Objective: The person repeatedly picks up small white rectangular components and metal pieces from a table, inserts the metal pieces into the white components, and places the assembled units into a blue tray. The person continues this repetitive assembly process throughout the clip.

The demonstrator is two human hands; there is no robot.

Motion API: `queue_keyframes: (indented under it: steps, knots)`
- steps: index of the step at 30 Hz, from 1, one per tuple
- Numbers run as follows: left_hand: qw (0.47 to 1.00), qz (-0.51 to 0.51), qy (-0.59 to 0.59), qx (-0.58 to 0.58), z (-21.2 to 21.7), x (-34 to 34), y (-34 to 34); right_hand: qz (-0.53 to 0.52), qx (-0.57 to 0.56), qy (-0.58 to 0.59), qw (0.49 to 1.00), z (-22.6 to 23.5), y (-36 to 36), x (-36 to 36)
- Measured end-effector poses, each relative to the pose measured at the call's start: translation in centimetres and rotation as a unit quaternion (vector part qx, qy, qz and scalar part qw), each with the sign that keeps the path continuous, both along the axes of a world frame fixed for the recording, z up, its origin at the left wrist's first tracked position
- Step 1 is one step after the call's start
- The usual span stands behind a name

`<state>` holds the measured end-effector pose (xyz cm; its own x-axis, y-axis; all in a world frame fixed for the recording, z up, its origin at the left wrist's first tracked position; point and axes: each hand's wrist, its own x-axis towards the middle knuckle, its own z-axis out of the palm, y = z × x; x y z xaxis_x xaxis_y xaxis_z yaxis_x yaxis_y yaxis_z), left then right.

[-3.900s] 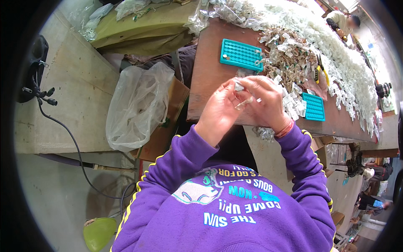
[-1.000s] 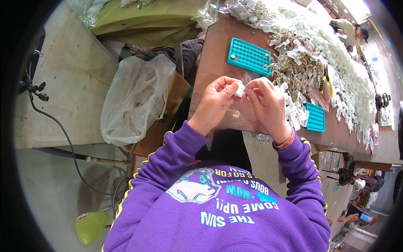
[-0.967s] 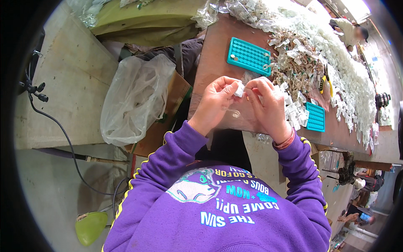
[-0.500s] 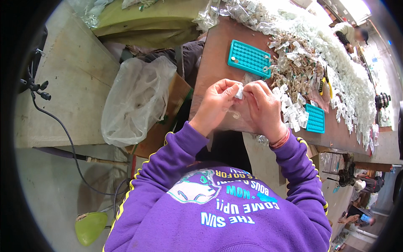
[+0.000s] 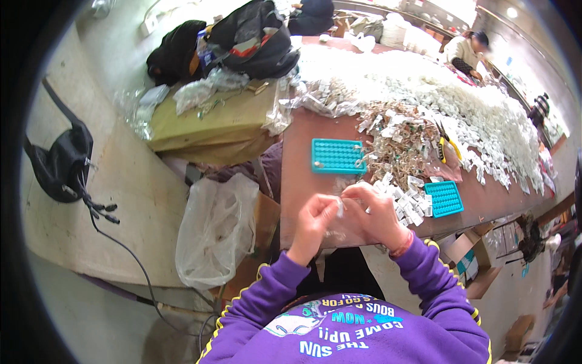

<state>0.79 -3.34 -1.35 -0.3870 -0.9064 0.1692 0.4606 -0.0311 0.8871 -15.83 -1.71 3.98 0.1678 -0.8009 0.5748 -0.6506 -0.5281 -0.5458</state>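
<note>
Both hands met over the near edge of the long brown worktop (image 5: 303, 182), and between them was a small clear plastic packet (image 5: 341, 207), thin and crinkled, with something pale inside that was too small to make out. The left hand (image 5: 315, 213) was closed on the packet's left side, thumb and fingertips pinched together, and the right hand (image 5: 376, 209) was curled over its right side, fingers bent in on the film. Such a packet looked nearly weightless, soft and floppy, and the glossy film was probably slippery, so a pinch at the edge or a corner seemed the surest hold; squeezing the middle would likely only crumple it. Just beyond the hands, toward the middle of the worktop, lay a teal rectangular plastic tray with rows of small holes (image 5: 337, 156), and a second, smaller teal tray (image 5: 444, 198) lay near the right part of the near edge. A heap of similar small clear packets (image 5: 412, 130) spread across the far and right side of the worktop, some touching the area by the right hand. A large clear plastic bag (image 5: 215, 227) hung off the worktop's left edge.
</note>
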Motion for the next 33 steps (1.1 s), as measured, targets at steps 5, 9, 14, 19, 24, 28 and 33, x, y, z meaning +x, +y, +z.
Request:
queue_keyframes:
  steps: [5, 9, 14, 19, 24, 28, 33]
  knots:
    - [0.749, -0.017, -0.157, -0.643, 5.4, -0.5, -0.2, -0.155, 0.013, -0.308, 0.939, 0.1, 5.7, -2.5]
    - [0.586, 0.196, -0.317, -0.720, 12.5, -3.6, -9.3, -0.132, 0.059, -0.303, 0.942, -0.1, 8.9, -2.5]
    - [0.717, 0.194, -0.367, -0.560, 13.2, -4.4, -11.2, -0.162, -0.003, -0.116, 0.980, 1.2, 9.1, -4.5]
    - [0.854, 0.090, -0.293, -0.421, 7.0, -2.7, -1.7, -0.149, -0.012, -0.025, 0.989, 2.7, 4.0, -9.7]
    - [0.948, 0.070, -0.237, -0.199, 2.0, -1.9, 2.4, -0.151, -0.019, 0.076, 0.985, 3.0, -4.0, -12.8]
    - [0.965, 0.108, -0.161, -0.176, -0.2, -1.9, 1.6, -0.173, -0.022, 0.143, 0.974, 3.1, -10.6, -13.9]
    - [0.969, 0.101, -0.149, -0.166, -1.0, -1.4, 1.7, -0.127, -0.053, 0.311, 0.940, 2.0, -16.8, -12.9]
